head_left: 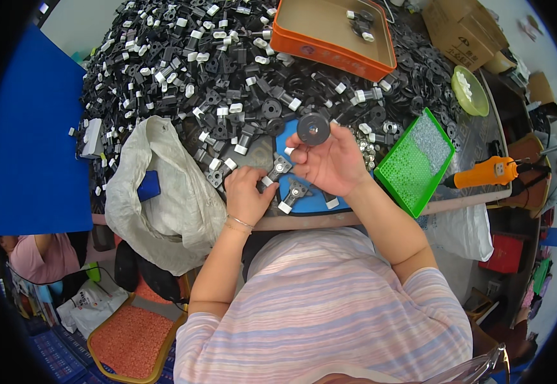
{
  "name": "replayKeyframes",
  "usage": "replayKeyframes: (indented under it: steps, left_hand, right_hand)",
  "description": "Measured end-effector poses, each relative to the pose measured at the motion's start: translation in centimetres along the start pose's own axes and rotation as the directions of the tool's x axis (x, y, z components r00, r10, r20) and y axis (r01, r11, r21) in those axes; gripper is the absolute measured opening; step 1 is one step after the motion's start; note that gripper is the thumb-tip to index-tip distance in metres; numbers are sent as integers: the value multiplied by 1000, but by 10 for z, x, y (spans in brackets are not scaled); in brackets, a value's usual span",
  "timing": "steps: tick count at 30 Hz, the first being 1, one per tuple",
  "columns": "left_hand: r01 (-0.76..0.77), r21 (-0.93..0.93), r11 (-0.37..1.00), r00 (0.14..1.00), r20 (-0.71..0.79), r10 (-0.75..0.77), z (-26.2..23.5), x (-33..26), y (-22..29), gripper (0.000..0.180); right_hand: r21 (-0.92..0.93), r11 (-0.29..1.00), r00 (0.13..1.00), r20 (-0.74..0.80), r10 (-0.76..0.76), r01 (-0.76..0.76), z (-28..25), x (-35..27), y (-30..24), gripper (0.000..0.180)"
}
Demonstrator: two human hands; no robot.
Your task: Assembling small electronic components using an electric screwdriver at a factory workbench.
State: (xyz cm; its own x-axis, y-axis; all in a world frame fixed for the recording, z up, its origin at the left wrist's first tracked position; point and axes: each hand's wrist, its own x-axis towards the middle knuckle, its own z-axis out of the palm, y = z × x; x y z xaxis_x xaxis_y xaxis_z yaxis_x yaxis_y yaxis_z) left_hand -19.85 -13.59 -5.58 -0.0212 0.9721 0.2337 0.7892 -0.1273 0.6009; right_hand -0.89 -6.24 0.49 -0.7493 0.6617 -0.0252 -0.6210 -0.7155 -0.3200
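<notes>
My right hand (334,160) is raised over the near table edge, its thumb and finger pinching a black round disc (313,129) with a hole in the middle. My left hand (247,195) rests low at the table edge, thumb and fingers closed around the white end of a black plastic fitting (281,166). That fitting lies at the left side of a blue mat (317,203). Beside it on the mat lies a similar black fitting (296,191) with a white end. Part of the mat is hidden beneath my right hand.
A large heap of black fittings (189,70) covers the far table. An orange tin (329,61) stands behind the mat. To the right are a green tray (413,176) of small metal pieces, an orange electric screwdriver (486,173) and a yellow-green bowl (477,99). A white sack (157,217) hangs at left.
</notes>
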Motion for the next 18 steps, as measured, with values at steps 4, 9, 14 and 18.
replayKeyframes:
  steps: [4,9,14,18]
  left_hand:
    - [-10,-16,1000,1000,-18,10,-1,0,1,26]
    - [-21,-30,999,1000,-10,21,-7,0,8,42]
    - [-92,-184,979,994,-82,78,-13,6,16,59]
    - [-126,-203,971,992,-39,120,-6,12,5,56]
  right_hand:
    - [-883,465,966,-68,-251,59,5,1,-8,38]
    - [-751,-660,954,207,-215,15,-7,4,-5,41]
    - [-692,-721,970,193,-148,28,-14,10,9,44]
    - [-701,-713,972,179,-153,17,-11,6,7,46]
